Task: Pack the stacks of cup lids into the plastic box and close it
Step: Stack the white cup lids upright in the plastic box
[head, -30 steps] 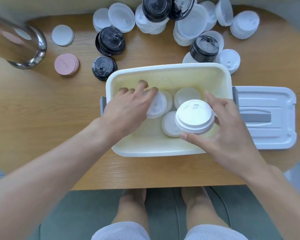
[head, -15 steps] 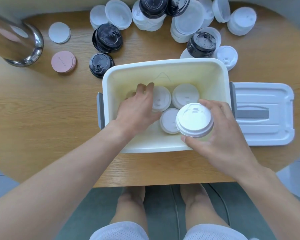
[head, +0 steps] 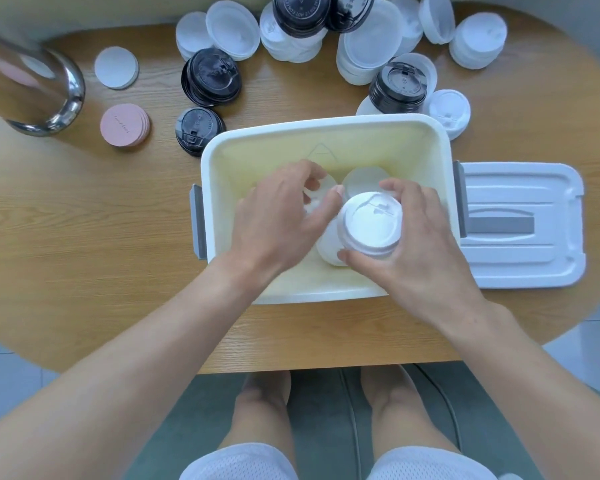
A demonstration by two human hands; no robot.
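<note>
My right hand grips 1 round white lid stack over the cream plastic box; my left hand, fingers loosely curled, is inside it.

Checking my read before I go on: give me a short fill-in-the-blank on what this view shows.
1. The right hand holds a stack of ____ cup lids over the plastic box.
2. The box lid lies on the table to the ____ of the box.
3. The round pink stack sits beside a ____ lid stack.

Missing words: white; right; black

white lid stack: over open box | box lid: flat, right
</note>
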